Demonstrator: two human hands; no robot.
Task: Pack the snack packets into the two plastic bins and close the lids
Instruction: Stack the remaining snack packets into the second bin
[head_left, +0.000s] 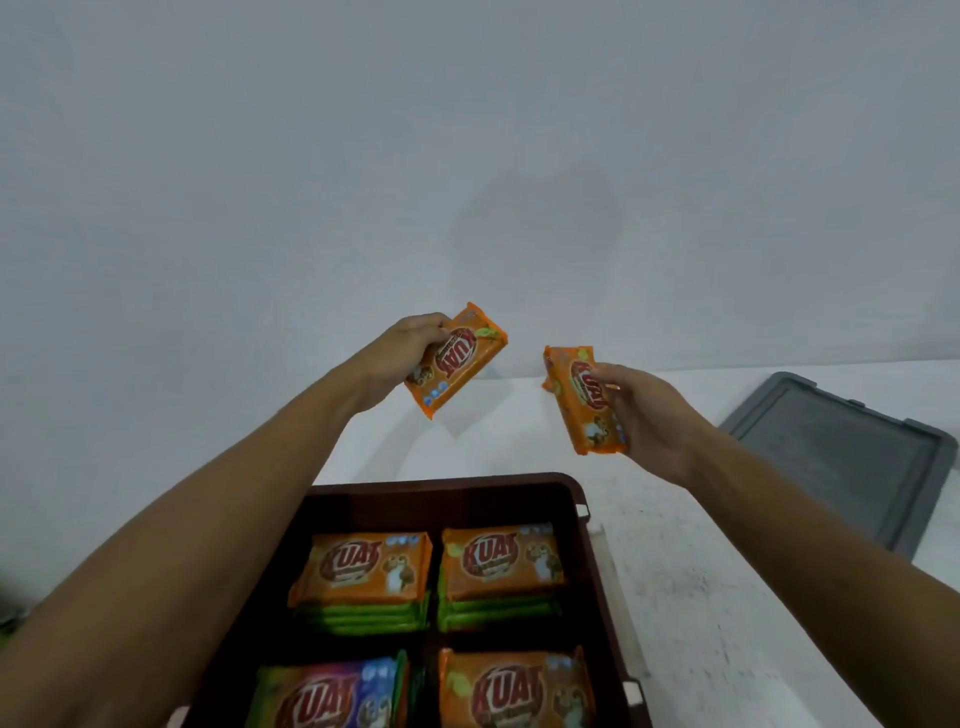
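Pinching a packet (460, 364), my left hand (410, 348) hangs past the bin (441, 493); my right hand (649, 415) pinches another packet (584, 400). I think the bin lies below, nearer my left.

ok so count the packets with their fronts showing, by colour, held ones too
orange packets: 5
purple packet: 1
total: 6
green packets under the stack tops show only edges, too blurred to count
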